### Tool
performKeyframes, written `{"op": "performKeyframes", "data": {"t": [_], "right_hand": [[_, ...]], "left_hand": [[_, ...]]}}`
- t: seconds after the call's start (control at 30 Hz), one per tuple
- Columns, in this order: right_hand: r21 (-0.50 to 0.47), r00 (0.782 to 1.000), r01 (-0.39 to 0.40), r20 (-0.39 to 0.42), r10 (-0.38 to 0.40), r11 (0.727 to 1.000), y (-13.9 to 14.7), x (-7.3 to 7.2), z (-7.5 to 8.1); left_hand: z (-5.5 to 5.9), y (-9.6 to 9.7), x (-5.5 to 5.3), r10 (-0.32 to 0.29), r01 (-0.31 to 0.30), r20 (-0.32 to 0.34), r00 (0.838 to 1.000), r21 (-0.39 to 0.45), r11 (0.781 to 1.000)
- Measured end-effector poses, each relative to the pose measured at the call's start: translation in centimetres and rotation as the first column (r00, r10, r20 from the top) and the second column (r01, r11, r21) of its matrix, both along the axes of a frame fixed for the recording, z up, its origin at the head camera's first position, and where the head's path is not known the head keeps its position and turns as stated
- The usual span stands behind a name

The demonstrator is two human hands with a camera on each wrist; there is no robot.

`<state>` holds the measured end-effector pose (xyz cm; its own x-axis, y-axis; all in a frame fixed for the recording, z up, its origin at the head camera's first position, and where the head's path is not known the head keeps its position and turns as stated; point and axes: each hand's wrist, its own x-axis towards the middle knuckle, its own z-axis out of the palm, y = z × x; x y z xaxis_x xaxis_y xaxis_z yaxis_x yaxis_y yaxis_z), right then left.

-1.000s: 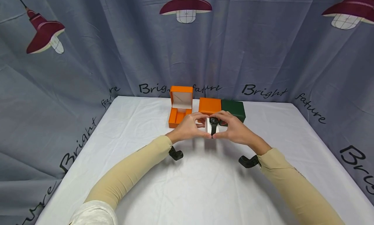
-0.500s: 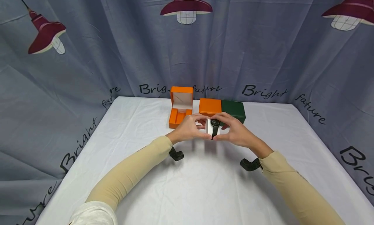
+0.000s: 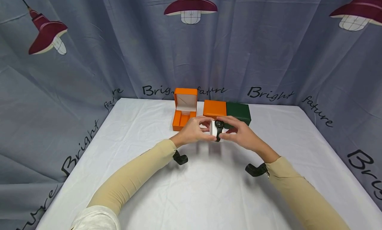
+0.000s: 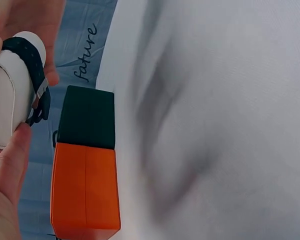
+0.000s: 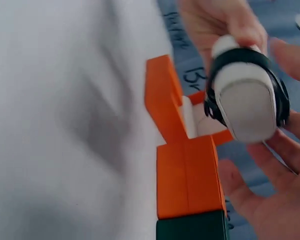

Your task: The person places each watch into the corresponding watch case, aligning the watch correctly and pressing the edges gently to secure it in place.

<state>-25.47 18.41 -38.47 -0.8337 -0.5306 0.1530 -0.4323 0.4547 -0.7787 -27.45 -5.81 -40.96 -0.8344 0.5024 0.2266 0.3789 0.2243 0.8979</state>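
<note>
A black wristwatch (image 3: 219,124) is strapped round a white watch cushion (image 3: 213,128), lifted over the table between both hands. My left hand (image 3: 194,129) grips the cushion's left end, its thumb near the watch buckle in the left wrist view. From the other side, the fingers and thumb of my right hand (image 3: 242,133) curve loosely round the watch, fingertips at its edges. The cushion's rounded white end (image 5: 247,107) faces the right wrist camera, with the dark strap wrapped behind it. Behind my left hand, an orange watch box (image 3: 180,120) stands with its lid raised.
A second orange box (image 3: 215,107), lid down, stands right of the raised-lid one, against a dark green box (image 3: 238,111). All three sit at the back of the white-clothed table (image 3: 206,190), before a grey-blue curtain (image 3: 125,57).
My right thumb and fingers have shifted slightly to the right over the watch, showing more of its strap. My left hand keeps its hold, and the boxes have not moved.
</note>
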Motion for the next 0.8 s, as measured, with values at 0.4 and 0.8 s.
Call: {"op": "performKeyframes", "data": {"t": [0.4, 0.8], "right_hand": [[-0.103, 0.987, 0.002, 0.158, 0.015, 0.995, -0.02, -0.22, 0.89], [-0.114, 0.992, -0.028, 0.117, 0.041, 0.993, -0.41, 0.01, 0.68]], "left_hand": [[0.1, 0.45, 0.32, 0.031, -0.035, 0.059, 0.998, 0.064, 0.997], [-0.15, 0.28, 0.15, 0.037, -0.042, 0.07, 0.997, 0.063, 0.997]]}}
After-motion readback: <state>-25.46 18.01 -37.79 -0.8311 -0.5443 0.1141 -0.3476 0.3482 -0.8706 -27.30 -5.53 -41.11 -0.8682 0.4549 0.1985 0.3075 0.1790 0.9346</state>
